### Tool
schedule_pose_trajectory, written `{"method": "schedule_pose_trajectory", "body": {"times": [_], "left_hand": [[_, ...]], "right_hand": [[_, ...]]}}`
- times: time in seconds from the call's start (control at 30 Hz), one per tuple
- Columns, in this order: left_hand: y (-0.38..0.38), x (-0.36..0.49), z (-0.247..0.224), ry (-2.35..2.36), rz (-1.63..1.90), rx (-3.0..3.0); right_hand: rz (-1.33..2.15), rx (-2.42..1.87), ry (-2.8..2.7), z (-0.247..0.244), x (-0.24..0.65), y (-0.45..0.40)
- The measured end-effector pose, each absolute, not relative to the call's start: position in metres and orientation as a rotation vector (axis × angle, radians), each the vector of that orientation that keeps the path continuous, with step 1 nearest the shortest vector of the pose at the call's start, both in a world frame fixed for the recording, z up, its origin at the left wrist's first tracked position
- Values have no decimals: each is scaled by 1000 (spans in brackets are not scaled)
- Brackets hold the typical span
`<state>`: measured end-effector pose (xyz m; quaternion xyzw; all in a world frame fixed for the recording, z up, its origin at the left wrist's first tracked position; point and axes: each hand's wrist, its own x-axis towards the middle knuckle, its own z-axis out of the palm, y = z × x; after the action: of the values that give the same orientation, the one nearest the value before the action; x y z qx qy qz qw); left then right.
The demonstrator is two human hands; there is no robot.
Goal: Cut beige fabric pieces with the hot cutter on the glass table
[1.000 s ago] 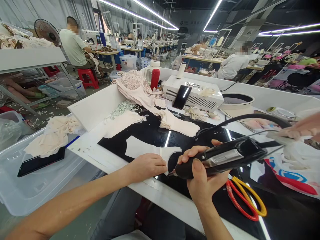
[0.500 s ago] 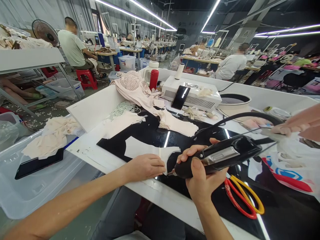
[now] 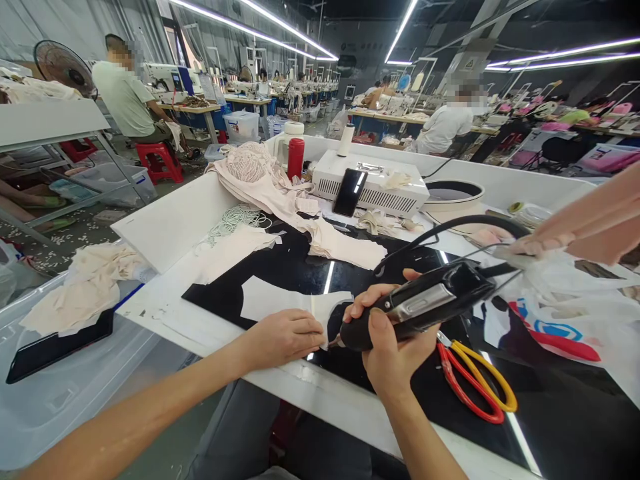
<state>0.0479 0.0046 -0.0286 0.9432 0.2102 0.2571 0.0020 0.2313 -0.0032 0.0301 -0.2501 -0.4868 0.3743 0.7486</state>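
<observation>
In the head view, a flat white fabric piece [image 3: 270, 298] lies on the glossy black sheet [image 3: 295, 267]. The left hand [image 3: 286, 339] rests on its near edge, fingers together (thumb hidden; whether it pinches, I cannot tell). Above the sheet, the right hand [image 3: 393, 357] wraps around a black handheld tool with a silver metal strip [image 3: 423, 303], its tip just beside the fabric.
</observation>
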Motion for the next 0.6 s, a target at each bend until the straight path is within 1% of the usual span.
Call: {"method": "schedule_pose_trajectory", "body": {"times": [0.6], "left_hand": [[4, 48, -30, 660, 829, 2927]], "right_hand": [[802, -594, -1062, 33, 230, -5]]}}
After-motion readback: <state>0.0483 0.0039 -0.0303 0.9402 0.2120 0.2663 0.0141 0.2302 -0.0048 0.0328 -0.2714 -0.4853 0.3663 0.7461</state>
